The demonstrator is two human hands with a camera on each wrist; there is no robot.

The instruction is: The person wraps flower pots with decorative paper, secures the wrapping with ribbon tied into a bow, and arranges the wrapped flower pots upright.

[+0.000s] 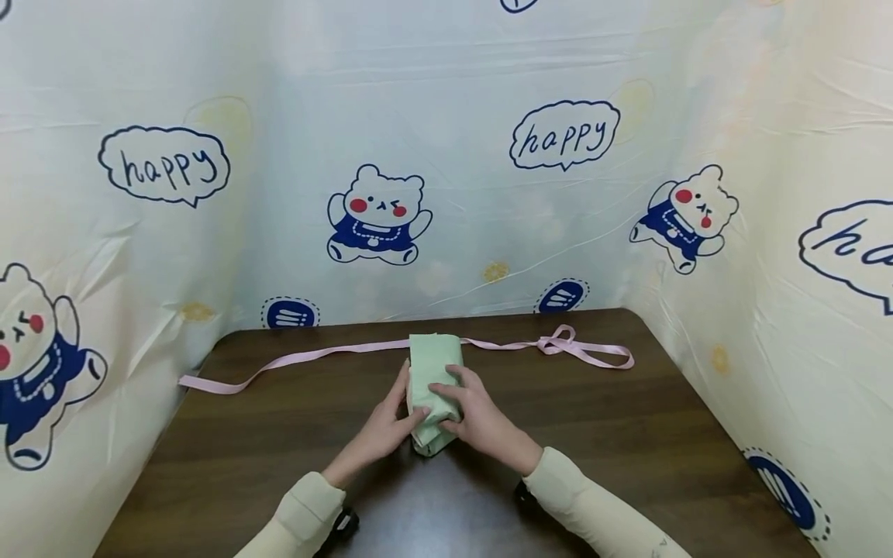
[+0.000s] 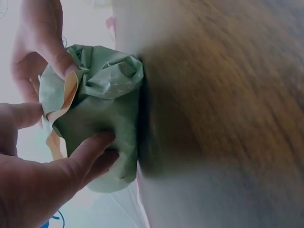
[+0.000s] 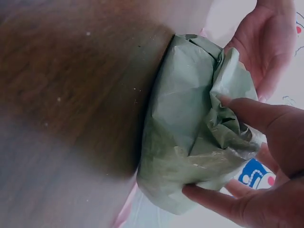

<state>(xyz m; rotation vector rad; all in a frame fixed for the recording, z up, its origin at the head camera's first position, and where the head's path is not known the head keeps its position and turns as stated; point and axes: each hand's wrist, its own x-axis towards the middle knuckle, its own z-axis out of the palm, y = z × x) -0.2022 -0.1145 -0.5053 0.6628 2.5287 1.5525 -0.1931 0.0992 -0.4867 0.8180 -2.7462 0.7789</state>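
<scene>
A parcel wrapped in pale green paper [image 1: 434, 358] lies on the table between both hands. My left hand [image 1: 380, 430] grips its left side, fingers along the edge and thumb over the near part. From the right, my right hand [image 1: 488, 418] holds it, with fingertips on the top and the thumb near the folded end. Crumpled folds show on the green paper [image 3: 175, 114] in the right wrist view. In the left wrist view, a tan inner edge of the paper [image 2: 70, 91] shows between the hands. What is inside the wrapping is hidden.
A pink ribbon [image 1: 349, 348] runs sideways across the back of the table, passing behind or under the parcel's far end; I cannot tell which. Its right part has a looped knot [image 1: 551, 345]. Printed cloth [image 1: 460, 194] hangs around the brown table [image 1: 593, 434].
</scene>
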